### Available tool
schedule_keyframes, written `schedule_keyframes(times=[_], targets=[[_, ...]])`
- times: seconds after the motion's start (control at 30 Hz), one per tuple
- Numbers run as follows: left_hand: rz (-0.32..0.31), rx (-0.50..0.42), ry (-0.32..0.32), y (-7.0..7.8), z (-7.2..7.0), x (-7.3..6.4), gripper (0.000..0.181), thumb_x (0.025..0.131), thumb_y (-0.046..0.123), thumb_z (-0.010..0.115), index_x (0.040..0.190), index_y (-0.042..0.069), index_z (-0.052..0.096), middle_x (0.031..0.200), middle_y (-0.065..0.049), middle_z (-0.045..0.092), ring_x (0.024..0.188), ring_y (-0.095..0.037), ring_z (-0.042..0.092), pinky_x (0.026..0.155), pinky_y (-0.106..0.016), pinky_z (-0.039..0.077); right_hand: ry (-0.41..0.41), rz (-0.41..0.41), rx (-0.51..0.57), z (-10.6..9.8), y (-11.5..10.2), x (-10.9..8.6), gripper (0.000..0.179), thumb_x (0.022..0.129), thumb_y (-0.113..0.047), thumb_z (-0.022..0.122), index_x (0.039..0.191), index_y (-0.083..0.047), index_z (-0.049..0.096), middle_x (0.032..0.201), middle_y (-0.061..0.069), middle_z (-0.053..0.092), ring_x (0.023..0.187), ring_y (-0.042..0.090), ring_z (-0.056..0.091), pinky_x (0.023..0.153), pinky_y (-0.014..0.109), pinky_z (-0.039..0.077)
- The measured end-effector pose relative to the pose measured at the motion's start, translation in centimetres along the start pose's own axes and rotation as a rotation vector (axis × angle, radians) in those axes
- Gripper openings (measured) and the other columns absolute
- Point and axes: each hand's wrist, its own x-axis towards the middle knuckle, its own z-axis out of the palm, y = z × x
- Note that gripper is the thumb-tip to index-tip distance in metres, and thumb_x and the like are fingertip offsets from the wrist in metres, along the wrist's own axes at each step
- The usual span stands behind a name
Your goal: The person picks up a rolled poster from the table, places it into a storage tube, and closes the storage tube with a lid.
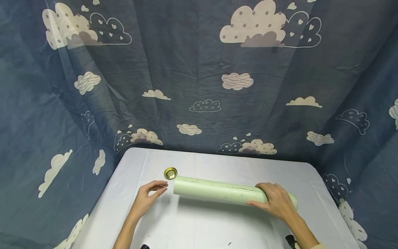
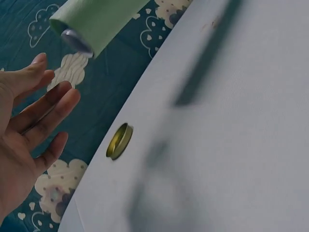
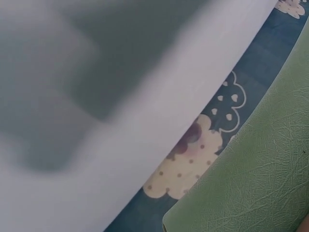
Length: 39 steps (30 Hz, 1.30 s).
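A long pale green tube (image 1: 214, 190) with a textured surface and a dark seam along its top hangs over the table, its shadow beneath. Near its right end my right hand (image 1: 275, 200) grips it, thumb in front and fingers over the top. A rounded silvery-grey piece (image 2: 77, 42) shows in the tube's left opening. Just short of that end is my left hand (image 1: 148, 197), fingers relaxed and apart, holding nothing. Behind this hand a shallow gold lid (image 1: 170, 173) lies on the table. The right wrist view shows mainly the green tube (image 3: 256, 179) up close.
A white cloth covers the table (image 1: 192, 228). Dark blue fabric (image 1: 186, 69) printed with clouds hangs behind it and at both sides. Small black objects (image 1: 291, 241) show by the right forearm and at the near edge.
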Motion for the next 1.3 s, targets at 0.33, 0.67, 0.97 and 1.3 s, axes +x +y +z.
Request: schedule_keyframes(times=[0.33, 0.67, 0.97, 1.3], targets=[[-0.029, 0.261, 0.167, -2.8, -1.3, -0.3, 0.035, 0.098, 0.018, 0.072, 0.13, 0.004, 0.069, 0.128, -0.014, 0.072, 0.121, -0.035, 0.065, 0.101, -0.05, 0.051, 0.009, 0.039, -0.001, -0.2, 0.8, -1.3, 0.063, 0.06, -0.065, 0.09, 0.096, -0.015, 0.076, 0.086, -0.002, 0.076, 0.069, 0.013, 0.065, 0.059, 0.031, 0.047], [0.153, 0.731, 0.122, -5.5, 1.8, 3.0, 0.057, 0.091, 0.024, 0.079, 0.139, 0.0, 0.062, 0.136, -0.026, 0.063, 0.126, -0.043, 0.061, 0.092, -0.055, 0.053, -0.013, 0.063, -0.013, 0.2, 1.0, -2.2, 0.064, 0.061, -0.066, 0.09, 0.097, -0.015, 0.076, 0.086, -0.002, 0.077, 0.067, 0.011, 0.063, 0.059, 0.029, 0.045], [0.205, 0.953, 0.043, -7.8, 4.3, 6.4, 0.067, 0.089, 0.035, 0.078, 0.143, 0.0, 0.059, 0.137, -0.027, 0.061, 0.125, -0.04, 0.059, 0.082, -0.048, 0.048, -0.009, 0.079, -0.008, 0.3, 1.1, -2.6, 0.064, 0.06, -0.064, 0.091, 0.097, -0.014, 0.076, 0.087, -0.002, 0.077, 0.068, 0.012, 0.064, 0.061, 0.032, 0.048], [0.264, 1.048, 0.085, -8.8, 5.5, 8.4, 0.064, 0.089, 0.041, 0.076, 0.137, 0.0, 0.064, 0.126, -0.022, 0.064, 0.111, -0.037, 0.06, 0.077, -0.045, 0.044, -0.033, 0.111, -0.008, 0.6, 1.3, -2.9, 0.063, 0.061, -0.066, 0.09, 0.097, -0.015, 0.076, 0.088, -0.003, 0.077, 0.07, 0.012, 0.065, 0.063, 0.033, 0.05]])
